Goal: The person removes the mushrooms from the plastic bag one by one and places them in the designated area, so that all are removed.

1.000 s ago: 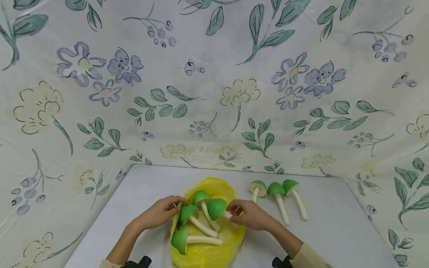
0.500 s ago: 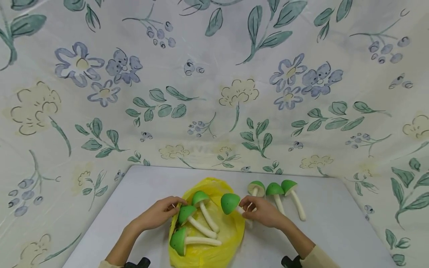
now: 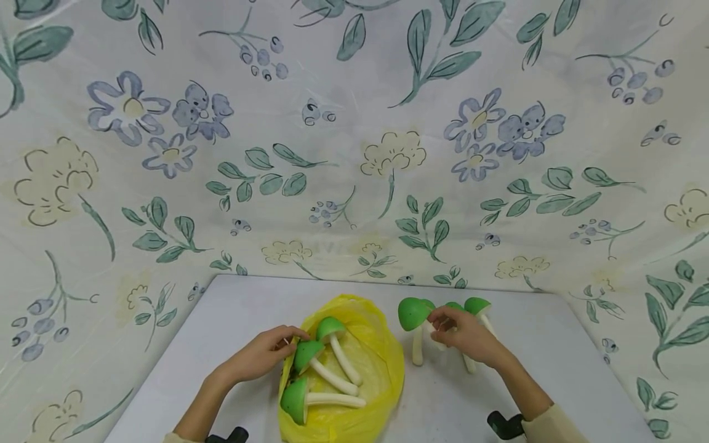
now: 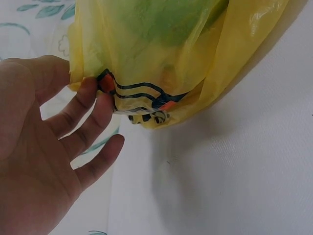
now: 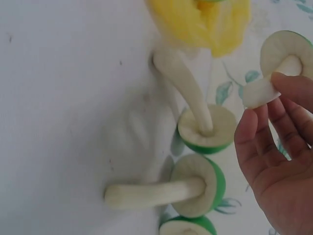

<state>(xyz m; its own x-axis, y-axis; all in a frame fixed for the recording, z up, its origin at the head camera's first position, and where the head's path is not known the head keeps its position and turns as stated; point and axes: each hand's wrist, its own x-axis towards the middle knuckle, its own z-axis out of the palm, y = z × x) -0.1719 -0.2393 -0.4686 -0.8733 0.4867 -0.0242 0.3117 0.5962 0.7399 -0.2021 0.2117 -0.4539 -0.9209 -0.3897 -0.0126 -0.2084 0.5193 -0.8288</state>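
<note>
A yellow plastic bag [image 3: 382,381] lies spread open on the table, holding three green-capped mushrooms [image 3: 332,399] with pale stems. At its left rim, my left hand [image 3: 263,352] pinches the plastic; in the left wrist view, fingers of that hand [image 4: 54,142] lie against the bag's printed outside [image 4: 146,54]. Right of the bag, my right hand [image 3: 471,338] holds another green-capped mushroom [image 3: 413,314] by its stem, above the table. The right wrist view shows this mushroom's stem [image 5: 261,92] between thumb and fingers, its pale underside facing the camera.
Behind and below my right hand, three more mushrooms lie in a row, including one with its stem [image 3: 418,348] toward me and one at the right end [image 3: 477,306]. The white table [image 3: 249,301] meets a floral-printed sheet [image 3: 343,184] at its back edge.
My right hand has lifted the mushroom out of the bag and carried it right, over to the row on the table. The left hand has stayed at the bag's rim.
</note>
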